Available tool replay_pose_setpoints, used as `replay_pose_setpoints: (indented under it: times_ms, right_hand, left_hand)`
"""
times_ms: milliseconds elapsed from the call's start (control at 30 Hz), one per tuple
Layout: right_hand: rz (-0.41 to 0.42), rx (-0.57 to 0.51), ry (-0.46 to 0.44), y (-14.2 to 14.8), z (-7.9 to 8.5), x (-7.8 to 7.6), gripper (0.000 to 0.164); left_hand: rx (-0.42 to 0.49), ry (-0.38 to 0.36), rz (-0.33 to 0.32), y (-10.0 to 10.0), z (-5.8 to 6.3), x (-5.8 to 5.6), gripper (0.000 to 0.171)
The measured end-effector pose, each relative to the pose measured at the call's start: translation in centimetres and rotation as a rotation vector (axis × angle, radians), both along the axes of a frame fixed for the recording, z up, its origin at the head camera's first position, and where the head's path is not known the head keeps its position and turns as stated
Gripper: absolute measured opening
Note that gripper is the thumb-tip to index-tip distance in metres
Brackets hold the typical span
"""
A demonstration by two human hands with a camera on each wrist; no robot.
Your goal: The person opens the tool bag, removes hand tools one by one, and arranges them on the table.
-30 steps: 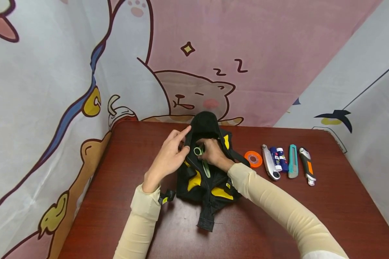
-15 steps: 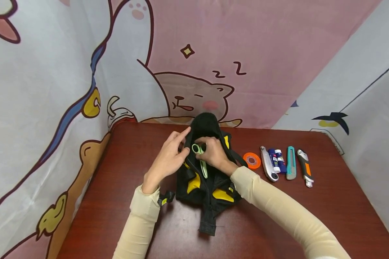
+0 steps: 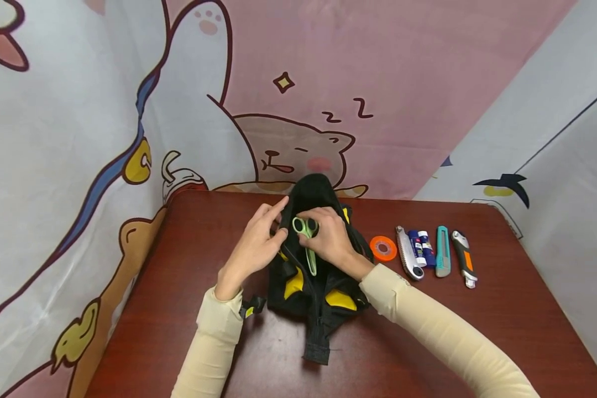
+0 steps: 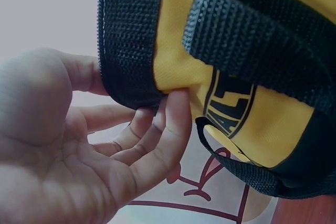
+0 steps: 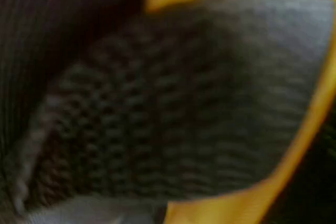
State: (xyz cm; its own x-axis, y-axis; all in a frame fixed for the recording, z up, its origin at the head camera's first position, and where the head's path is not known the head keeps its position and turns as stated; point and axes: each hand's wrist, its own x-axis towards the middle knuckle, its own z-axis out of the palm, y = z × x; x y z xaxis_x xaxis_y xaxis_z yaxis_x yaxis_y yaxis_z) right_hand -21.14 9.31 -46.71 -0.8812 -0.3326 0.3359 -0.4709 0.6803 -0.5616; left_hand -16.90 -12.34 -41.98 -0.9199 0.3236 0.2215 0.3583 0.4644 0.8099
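A black and yellow tool bag [image 3: 291, 301] lies on the table with its zipped top gaping. My left hand [image 3: 254, 246] grips the left edge of the opening. In the left wrist view, the thumb of that hand [image 4: 105, 150] is at the zip edge and its fingers curl against the yellow cloth of the bag [image 4: 278, 124]. Light green scissors [image 3: 311, 260] hang blades toward me in the bag's mouth. Just below their handle loops, my right hand [image 3: 330, 235] pinches them. Only blurred black webbing [image 5: 173, 103] and yellow cloth fill the right wrist view.
Right of the bag lie a roll of orange tape [image 3: 383, 249], a silver cutter [image 3: 409, 254], two glue sticks [image 3: 422, 249], a teal utility knife [image 3: 443, 251] and an orange-black utility knife [image 3: 465, 258]. A printed curtain [image 3: 393, 99] hangs behind the table [image 3: 179, 309].
The right hand has drawn the scissors slightly toward the front and more of their handles shows. The left hand keeps its grip on the bag's edge.
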Motion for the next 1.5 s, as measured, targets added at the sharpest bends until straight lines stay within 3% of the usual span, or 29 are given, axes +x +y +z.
replay_pose_setpoints:
  times_ms: [600, 1033, 1500]
  right_hand:
    - [-0.006, -0.322, 0.206, 1.7, 3.8, 1.8, 0.045]
    - [-0.050, -0.489, 0.298, 5.3, 6.9, 2.7, 0.046]
    - [-0.259, -0.520, 0.297, 12.7, 6.4, 2.4, 0.046]
  left_hand:
    - [0.000, 0.009, 0.006, 0.1, -0.1, 0.0, 0.068]
    - [0.003, 0.004, 0.002, 0.1, 0.0, 0.0, 0.069]
    - [-0.001, -0.002, 0.006, 0.1, 0.0, 0.0, 0.069]
